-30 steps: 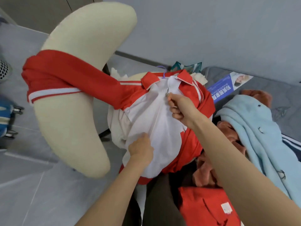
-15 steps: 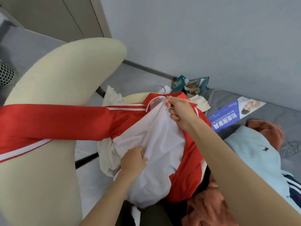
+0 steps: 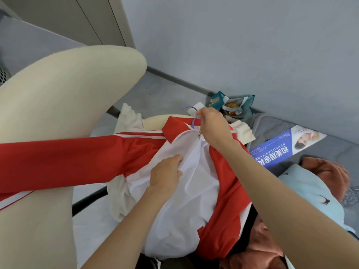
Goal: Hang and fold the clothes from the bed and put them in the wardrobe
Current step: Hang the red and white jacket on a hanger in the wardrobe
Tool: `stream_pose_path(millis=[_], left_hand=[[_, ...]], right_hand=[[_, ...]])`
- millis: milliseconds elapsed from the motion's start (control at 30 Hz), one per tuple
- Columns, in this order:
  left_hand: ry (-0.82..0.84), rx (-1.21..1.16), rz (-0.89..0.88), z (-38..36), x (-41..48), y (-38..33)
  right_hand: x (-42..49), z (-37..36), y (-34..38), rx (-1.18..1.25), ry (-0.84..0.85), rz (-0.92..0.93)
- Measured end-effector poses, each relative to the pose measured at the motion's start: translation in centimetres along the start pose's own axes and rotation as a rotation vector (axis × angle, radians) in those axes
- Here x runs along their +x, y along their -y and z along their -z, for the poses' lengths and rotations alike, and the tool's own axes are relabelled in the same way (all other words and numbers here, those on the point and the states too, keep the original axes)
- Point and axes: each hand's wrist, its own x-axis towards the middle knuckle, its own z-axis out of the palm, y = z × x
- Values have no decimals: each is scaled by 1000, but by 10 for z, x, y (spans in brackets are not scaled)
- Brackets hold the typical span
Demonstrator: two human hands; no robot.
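Jacket (image 3: 194, 200), red-white, frame centre: right hand (image 3: 211, 127) pinches purple hanger (image 3: 191, 108) at collar; left hand (image 3: 167, 173) fingers grip white front.

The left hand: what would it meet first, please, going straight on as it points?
Likely the right hand, pinching the purple hanger hook at the collar of the red-and-white zip jacket, whose white front the left hand grips.

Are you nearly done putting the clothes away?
Not nearly. Done: the red-and-white jacket sits on a purple hanger and looks zipped to the collar. In hand: the right hand pinches the hanger by its hook while the left hand grips the jacket's white front. Left: the jacket isn't put away yet, and a light blue garment and an orange garment lie on the bed.
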Motion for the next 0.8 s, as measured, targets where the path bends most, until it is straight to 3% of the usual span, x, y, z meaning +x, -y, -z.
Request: stream_pose_path(millis=[67,133,233,267,367,500,633,733,800], left_hand=[[-31,-22,3,-2,0,5],[-217,-96,-51,-2,-3,5],[-525,-26,-210,9,4,-1],[-546,17,-275,13,14,-4],[-257,207,-352,22,49,-7],[128,274,-128,14,68,6],[116,165,-96,7,58,22],[60,80,-59,14,44,21],[-107,47,-86,25,29,13]], right_hand=[[4,-14,-13,-7,191,-166],[-15,-34,-21,130,229,-320],[-47,-60,-21,266,254,-357],[-48,-63,-22,298,240,-346],[-25,-56,-30,331,226,-327],[-2,-53,-44,37,415,-214],[0,-58,-41,25,446,-262],[-8,-46,-35,127,188,-304],[-19,-28,-27,145,9,-238]])
